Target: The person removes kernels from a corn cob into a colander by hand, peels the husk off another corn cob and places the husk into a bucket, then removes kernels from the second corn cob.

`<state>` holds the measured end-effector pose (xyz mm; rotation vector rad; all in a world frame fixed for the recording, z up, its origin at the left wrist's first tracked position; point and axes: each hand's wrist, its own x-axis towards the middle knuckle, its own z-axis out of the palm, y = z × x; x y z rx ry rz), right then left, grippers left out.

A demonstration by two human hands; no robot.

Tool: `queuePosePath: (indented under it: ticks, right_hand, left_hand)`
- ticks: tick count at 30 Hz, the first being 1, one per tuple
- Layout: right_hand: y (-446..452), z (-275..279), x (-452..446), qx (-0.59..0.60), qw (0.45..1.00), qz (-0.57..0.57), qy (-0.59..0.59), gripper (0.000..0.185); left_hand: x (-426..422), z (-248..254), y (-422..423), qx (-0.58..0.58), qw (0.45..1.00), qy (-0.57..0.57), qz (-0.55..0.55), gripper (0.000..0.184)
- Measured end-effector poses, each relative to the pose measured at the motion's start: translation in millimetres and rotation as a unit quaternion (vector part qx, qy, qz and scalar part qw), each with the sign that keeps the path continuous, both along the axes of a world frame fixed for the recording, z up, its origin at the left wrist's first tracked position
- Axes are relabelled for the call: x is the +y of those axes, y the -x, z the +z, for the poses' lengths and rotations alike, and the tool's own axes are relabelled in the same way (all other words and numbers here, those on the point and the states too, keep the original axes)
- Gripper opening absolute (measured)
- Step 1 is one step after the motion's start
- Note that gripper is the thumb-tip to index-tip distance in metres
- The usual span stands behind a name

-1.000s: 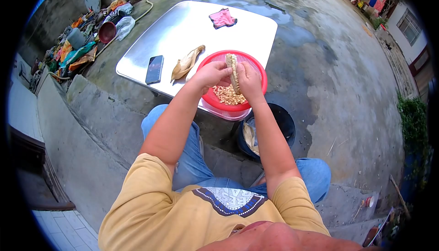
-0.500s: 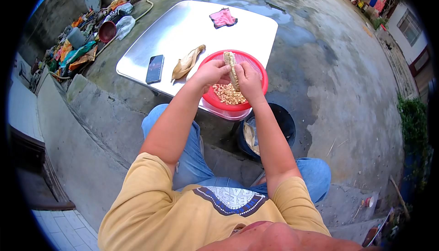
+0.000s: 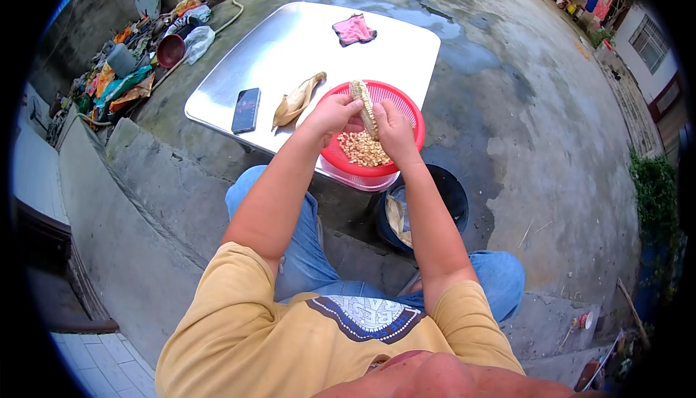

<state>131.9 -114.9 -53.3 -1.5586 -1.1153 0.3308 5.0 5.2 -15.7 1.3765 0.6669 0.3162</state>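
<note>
An ear of corn (image 3: 365, 104), with part of its surface bare of kernels, is held tilted between my two hands. My left hand (image 3: 339, 117) closes on its left side, and my right hand (image 3: 395, 130) wraps its lower right side. Both hands are over a red plastic basket (image 3: 417, 112). Loose pale kernels (image 3: 362, 150) lie in a heap inside it, below the ear. To the left of the basket rests an ear in dry husk (image 3: 297, 99) on the metal table (image 3: 246, 57).
A phone (image 3: 246, 110) lies at the table's left edge and a pink cloth (image 3: 354, 30) near its far side. Under the near right corner stands a dark bucket (image 3: 453, 199) holding dry husks (image 3: 396, 220). A pile of clutter (image 3: 130, 72) sits by the left wall.
The ear of corn has shifted and turned slightly, its top end now a little further left. Both hands stay on it above the basket.
</note>
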Motion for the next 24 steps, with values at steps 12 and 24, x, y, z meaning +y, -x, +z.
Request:
queuePosePath:
  ticks: [12, 24]
  right_hand:
    - [-4, -8, 4, 0.034, 0.998, -0.003, -0.045, 0.033]
    - [-3, -5, 3, -0.012, 1.0, -0.01, -0.021, 0.033]
  left_hand:
    - [2, 3, 0, -0.015, 0.999, 0.024, 0.022, 0.031]
    - [-4, 10, 3, -0.048, 0.997, 0.062, 0.026, 0.029]
